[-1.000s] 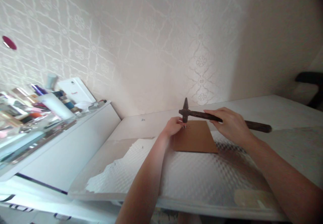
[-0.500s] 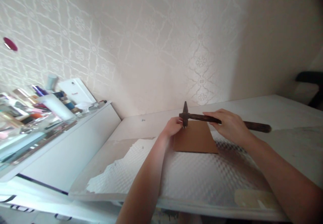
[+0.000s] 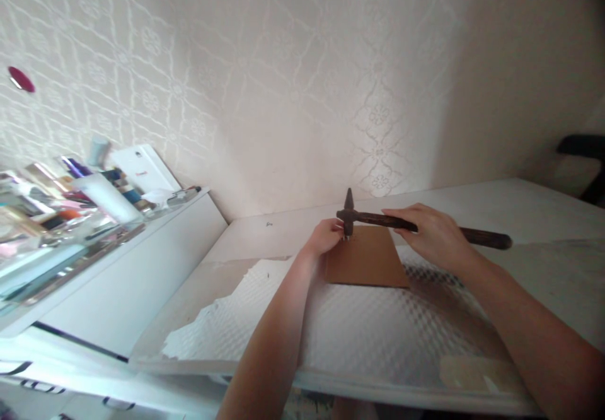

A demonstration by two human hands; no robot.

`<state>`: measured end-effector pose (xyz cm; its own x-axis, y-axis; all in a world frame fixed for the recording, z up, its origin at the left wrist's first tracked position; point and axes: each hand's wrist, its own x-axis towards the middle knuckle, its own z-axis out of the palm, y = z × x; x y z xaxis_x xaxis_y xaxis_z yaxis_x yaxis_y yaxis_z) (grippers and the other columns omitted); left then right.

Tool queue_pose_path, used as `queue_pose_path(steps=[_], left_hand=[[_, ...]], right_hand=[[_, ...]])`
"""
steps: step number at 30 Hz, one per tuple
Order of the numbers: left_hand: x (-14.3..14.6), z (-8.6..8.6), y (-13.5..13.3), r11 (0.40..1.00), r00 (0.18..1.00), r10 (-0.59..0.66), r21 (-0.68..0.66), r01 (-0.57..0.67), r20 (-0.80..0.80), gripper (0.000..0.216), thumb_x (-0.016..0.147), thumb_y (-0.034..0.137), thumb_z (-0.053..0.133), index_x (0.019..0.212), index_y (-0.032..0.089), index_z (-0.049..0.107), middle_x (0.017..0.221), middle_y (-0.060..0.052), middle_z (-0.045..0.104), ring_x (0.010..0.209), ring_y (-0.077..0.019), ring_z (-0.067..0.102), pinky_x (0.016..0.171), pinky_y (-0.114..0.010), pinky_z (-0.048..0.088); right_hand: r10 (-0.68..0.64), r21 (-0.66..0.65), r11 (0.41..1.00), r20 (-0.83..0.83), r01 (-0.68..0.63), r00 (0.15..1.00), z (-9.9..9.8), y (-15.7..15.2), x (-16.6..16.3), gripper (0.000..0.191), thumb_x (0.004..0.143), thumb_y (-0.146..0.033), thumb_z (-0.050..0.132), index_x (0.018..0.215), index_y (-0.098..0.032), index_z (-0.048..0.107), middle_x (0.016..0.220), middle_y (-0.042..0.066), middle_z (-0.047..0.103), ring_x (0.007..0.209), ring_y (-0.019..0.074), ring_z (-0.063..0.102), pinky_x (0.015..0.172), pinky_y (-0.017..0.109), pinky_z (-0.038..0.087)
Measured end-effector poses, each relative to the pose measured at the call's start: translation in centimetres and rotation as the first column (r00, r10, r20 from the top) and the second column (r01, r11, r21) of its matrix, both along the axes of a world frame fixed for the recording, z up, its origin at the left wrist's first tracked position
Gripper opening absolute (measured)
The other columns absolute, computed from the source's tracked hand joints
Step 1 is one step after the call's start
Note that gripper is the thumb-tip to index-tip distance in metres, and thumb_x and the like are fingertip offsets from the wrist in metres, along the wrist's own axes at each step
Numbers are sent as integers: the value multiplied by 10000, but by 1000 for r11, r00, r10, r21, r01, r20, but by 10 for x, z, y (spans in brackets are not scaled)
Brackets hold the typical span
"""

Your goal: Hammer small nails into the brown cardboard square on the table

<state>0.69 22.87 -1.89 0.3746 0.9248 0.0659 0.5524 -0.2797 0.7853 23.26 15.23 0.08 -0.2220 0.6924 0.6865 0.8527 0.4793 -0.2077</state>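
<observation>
Holding the hammer (image 3: 375,219) clamped in the right hand (image 3: 435,234), with head (image 3: 348,223) over the far left corner of the brown board (image 3: 366,261), between near and far edges of the table (image 3: 496,209); having the left hand (image 3: 326,237) at that corner, unable to tell if pinching or apart.

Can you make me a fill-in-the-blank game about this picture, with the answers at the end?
1. The right hand is gripping the handle of a ____.
2. The left hand is by the far ____ corner of the brown board.
3. The bumpy sheet along the board's near edge is coloured ____.
4. Behind the table rises a patterned ____.

Missing words: hammer; left; white; wall.
</observation>
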Motion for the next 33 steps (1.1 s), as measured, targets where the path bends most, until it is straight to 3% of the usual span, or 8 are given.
queue_pose_path(steps=[5,10,15,18,24,29,33], left_hand=[[0,0,-1,1000,1000,26,-9,-26,4,226,719,156,569,923,120,657,850,-73,680,792,-156,607,764,-271,445],[-3,4,-3,999,998,53,6,-53,17,240,739,168,542,948,136,656,839,-65,687,811,-149,611,793,-274,441],[-8,7,-3,986,990,144,81,-144,6,321,730,82,467,995,139,640,855,-56,692,845,-148,617,782,-258,449],[-13,8,-2,958,969,240,173,-227,-53,340,731,51,430,980,147,640,882,-53,693,858,-138,618,789,-245,445],[-28,9,-1,860,843,486,299,-414,-232,295,778,103,419,973,192,621,980,-45,674,949,-165,597,845,-291,425],[-36,12,-8,764,661,645,365,-533,-384,299,802,135,403,1015,225,592,1095,-58,629,1069,-236,532,969,-483,301],[-40,11,-9,734,586,679,379,-563,-443,307,804,147,394,1033,211,588,1119,-83,602,1091,-260,507,975,-545,263]], right_hand=[[-18,-4,1000,-39,18,999,3,-1,0,348,785,-168,497,1106,-228,617,916,51,664,825,209,612,722,328,490],[-177,4,984,-47,177,983,1,1,4,382,765,-172,521,1138,-198,593,914,68,679,814,236,623,711,346,484],[-341,-85,938,-56,336,938,-10,8,15,432,740,-164,521,1169,-192,561,922,57,692,808,257,634,682,355,478],[-453,-175,881,-40,440,890,-13,9,20,444,728,-167,512,1169,-173,557,942,69,689,826,280,630,682,377,471],[-569,-345,771,4,535,822,-19,12,29,469,690,-199,527,1155,-160,567,966,87,681,869,328,608,679,414,469],[-558,-360,769,26,528,829,-28,15,34,466,703,-213,516,1166,-181,563,995,96,668,872,338,601,683,436,466],[-567,-406,729,94,551,818,-24,11,29,437,750,-210,474,1177,-176,561,980,148,654,861,353,600,661,453,466]])
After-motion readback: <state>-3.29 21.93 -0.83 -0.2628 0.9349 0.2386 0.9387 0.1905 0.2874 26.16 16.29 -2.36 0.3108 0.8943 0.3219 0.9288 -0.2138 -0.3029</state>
